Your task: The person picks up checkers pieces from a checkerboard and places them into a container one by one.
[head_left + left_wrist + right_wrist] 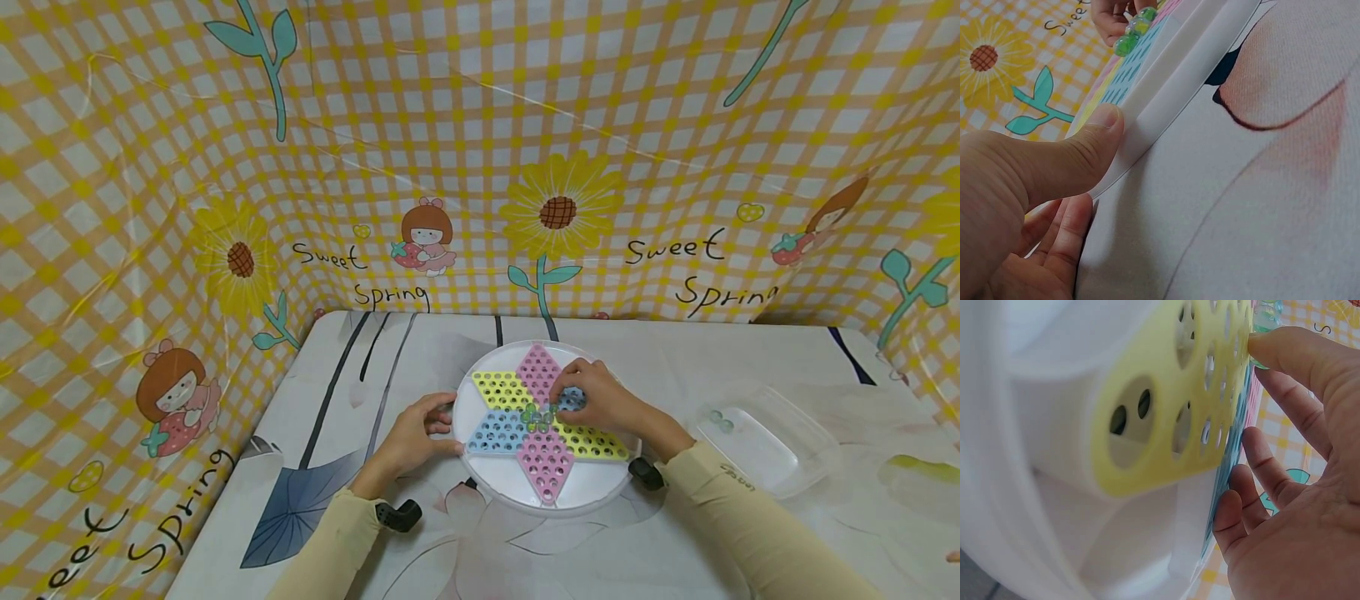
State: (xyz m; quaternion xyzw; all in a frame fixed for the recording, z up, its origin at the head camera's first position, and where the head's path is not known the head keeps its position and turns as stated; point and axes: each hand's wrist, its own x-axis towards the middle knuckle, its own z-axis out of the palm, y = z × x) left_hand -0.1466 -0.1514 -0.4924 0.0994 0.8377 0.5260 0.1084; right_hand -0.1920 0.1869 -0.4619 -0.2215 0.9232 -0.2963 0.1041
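Note:
A round white Chinese checkers board (480, 483) with a pink, yellow and blue star of holes lies on the table. Several clear green marbles (534, 417) cluster at its centre. My right hand (600, 398) reaches over the blue point, thumb and index finger pinching a glass marble (1266, 319) beside the cluster; its other fingers spread near the board's surface. At the left rim, my left hand (411, 433) holds the board, thumb (1100, 125) on the edge and fingers lower down alongside it.
To the right stands a clear plastic container (802, 467) with a couple of greenish marbles (722, 422) inside. Checked sunflower cloth (465, 108) hangs behind and along the sides of the table (360, 358), whose cover has a flower print.

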